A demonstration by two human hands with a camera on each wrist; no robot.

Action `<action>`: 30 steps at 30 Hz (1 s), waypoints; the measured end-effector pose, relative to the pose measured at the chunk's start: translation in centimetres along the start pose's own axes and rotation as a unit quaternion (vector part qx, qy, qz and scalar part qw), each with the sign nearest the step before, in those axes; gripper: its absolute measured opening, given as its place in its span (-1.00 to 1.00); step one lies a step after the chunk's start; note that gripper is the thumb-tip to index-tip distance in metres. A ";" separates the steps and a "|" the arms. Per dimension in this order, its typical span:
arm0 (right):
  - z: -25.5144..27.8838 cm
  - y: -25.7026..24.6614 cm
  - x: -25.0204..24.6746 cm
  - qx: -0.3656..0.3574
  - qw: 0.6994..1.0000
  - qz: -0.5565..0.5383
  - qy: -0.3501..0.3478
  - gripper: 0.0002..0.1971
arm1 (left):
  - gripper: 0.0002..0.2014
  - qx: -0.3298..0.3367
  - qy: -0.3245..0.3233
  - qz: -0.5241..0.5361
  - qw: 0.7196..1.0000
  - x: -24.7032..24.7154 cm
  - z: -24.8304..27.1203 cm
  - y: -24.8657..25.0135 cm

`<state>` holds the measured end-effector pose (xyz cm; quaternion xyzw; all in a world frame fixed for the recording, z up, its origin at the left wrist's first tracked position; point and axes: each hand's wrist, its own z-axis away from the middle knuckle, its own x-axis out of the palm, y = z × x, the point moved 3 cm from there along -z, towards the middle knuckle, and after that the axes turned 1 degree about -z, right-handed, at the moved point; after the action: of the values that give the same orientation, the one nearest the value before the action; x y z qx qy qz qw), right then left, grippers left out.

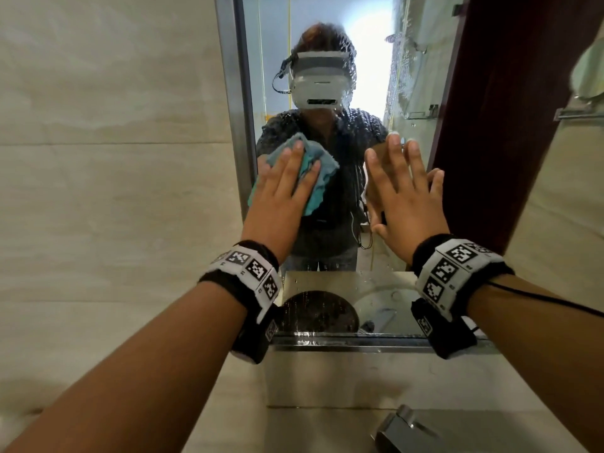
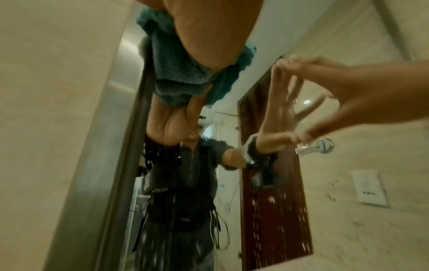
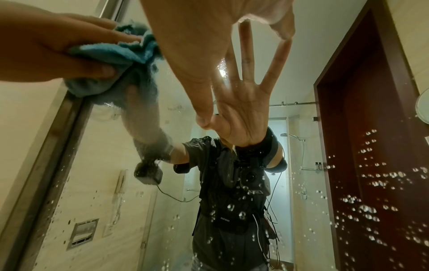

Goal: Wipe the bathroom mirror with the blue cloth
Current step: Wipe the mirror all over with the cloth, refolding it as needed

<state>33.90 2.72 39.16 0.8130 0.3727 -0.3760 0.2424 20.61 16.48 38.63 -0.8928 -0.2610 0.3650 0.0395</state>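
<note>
Beige tile walls flank a tall steel-framed mirror (image 1: 327,93), with a dark red door reflected along its right side and a tap (image 1: 402,429) low in the head view.

Your left hand (image 1: 281,188) lies flat, fingers straight and slightly spread, pressing the cloth (image 1: 318,173) against the glass. The cloth sits bunched under that palm near the mirror's left frame, about mid-height, spilling out to the right of your fingers. Your right hand (image 1: 405,197) is spread open with nothing in it; the wrist views show its fingertips (image 3: 284,34) touching the glass just right of the cloth.

What the next stroke turns on, as I judge it: the water drops (image 3: 362,207) lie below and to the right of the cloth, thick over the lower glass and the reflected door, with more high on the right. The mirror's long axis runs upright, so vertical passes away from the left frame would suit. Your left hand alone bears on the cloth; your right stands in its path rightwards.

Readable writing: only a small reversed label on the reflected chest pack, too small to make out. The wristbands (image 1: 251,269) carry black-and-white square markers, not words.
</note>
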 end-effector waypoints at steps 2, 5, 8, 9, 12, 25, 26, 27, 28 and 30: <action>0.0 0.0 0.0 0.002 1.000 -0.002 -0.001 0.20 | -0.14 0.086 -0.069 -0.034 0.993 2.4 2.3 2.0; 0.1 -0.1 0.0 -0.002 1.000 -0.005 -0.005 0.21 | -0.17 0.157 -0.183 -0.090 0.966 4.2 4.7 2.7; 0.1 -0.1 -0.1 0.000 1.000 -0.014 -0.008 0.18 | -0.15 0.141 -0.110 -0.073 0.981 1.7 2.0 1.1; 0.1 -0.2 -0.1 0.000 1.000 -0.016 -0.008 0.16 | -0.17 0.096 -0.079 -0.040 0.991 0.3 0.6 0.4; 0.1 -0.3 -0.2 0.004 1.000 -0.017 -0.007 0.15 | -0.24 -0.043 -0.033 0.043 0.998 -1.6 -1.8 0.0; 0.0 -0.4 0.3 0.002 1.000 -0.013 0.012 0.06 | -0.21 0.042 -0.079 -0.014 0.996 0.3 1.3 0.1; 0.0 -0.4 0.3 0.002 1.000 -0.016 0.018 0.03 | -0.20 -0.006 -0.039 0.010 0.999 -0.8 0.1 -0.7; 0.1 -0.4 0.3 0.000 1.000 -0.017 0.022 0.01 | -0.20 -0.047 -0.011 0.029 0.998 -1.5 -0.7 -1.3; 0.0 -0.4 0.3 0.000 1.000 -0.016 0.026 0.00 | -0.22 -0.069 0.015 0.047 0.996 -1.7 -1.3 -1.5; 0.1 -0.5 0.4 0.004 0.999 -0.019 0.028 -0.01 | -0.28 -0.061 0.053 0.086 0.993 -1.1 -1.2 -1.1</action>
<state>33.66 3.16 38.70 0.8169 0.3935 -0.3587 0.2216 20.23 17.05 40.47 -0.9308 -0.2027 0.3023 -0.0325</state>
